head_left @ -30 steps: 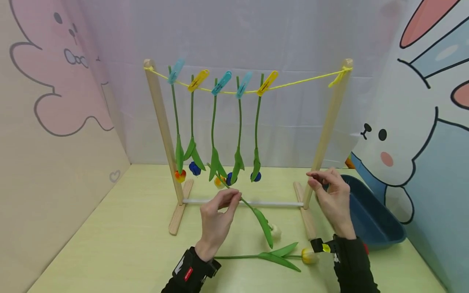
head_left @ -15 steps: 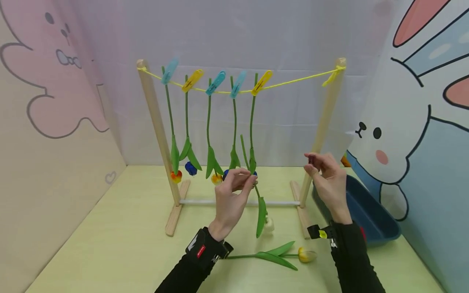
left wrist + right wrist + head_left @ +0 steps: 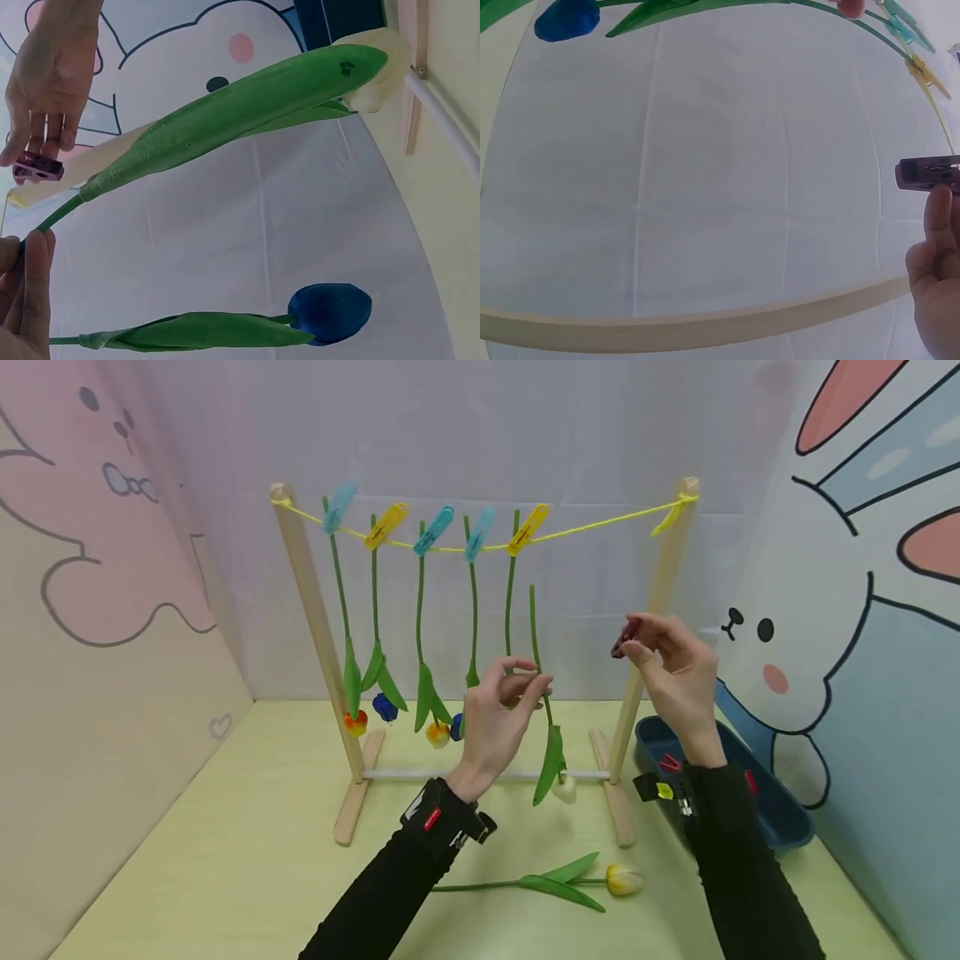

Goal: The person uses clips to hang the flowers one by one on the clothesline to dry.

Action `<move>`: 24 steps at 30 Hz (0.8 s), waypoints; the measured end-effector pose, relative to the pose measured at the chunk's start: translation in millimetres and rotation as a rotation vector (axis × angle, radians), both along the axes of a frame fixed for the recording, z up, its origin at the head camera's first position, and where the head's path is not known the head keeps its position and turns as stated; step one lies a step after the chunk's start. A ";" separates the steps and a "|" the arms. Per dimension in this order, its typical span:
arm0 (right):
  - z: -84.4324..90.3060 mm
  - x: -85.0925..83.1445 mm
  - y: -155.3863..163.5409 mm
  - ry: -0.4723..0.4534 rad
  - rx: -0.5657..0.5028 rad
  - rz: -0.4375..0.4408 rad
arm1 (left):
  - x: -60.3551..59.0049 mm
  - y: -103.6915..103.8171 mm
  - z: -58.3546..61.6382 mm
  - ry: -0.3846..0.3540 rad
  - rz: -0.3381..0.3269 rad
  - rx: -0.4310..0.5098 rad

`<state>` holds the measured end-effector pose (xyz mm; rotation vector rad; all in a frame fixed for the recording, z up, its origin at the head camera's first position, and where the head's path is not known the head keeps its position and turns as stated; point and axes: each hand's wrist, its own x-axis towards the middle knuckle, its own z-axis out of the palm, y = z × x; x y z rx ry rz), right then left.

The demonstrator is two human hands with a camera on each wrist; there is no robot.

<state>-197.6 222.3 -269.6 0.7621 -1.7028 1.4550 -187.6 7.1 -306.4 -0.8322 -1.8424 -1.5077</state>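
White tulip (image 3: pixel 564 788) held upright-inverted in the left hand (image 3: pixel 498 714); dark red peg (image 3: pixel 625 637) pinched in the right hand (image 3: pixel 675 672).

Left grip is clamped by fingertips on the tulip's green stem (image 3: pixel 534 635), about mid-length. Long axis is near vertical: cut end points up toward the yellow string (image 3: pixel 600 531), white bloom hangs down just above the table (image 3: pixel 225 860), in front of the rack's lower white bar (image 3: pixel 405 773). The stem is positioned just right of the five tulips already pegged to the string, still below it. Right grip is closed on the peg, held right of the stem, near the right wooden post (image 3: pixel 660 602). A yellow tulip (image 3: pixel 622 879) is lying flat on the table, long axis left-right, bloom to the right. A blue bin (image 3: pixel 780 822) is seen at right.
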 end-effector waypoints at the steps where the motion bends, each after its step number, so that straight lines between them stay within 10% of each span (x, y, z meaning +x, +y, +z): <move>1: 5.1 -1.4 -0.8 0.009 0.014 -0.012 | -1.5 1.1 2.6 -0.002 -0.003 0.000; 24: 99.6 -26.7 -28.5 0.041 0.000 -0.025 | -25.3 22.0 49.2 -0.051 -0.016 -0.010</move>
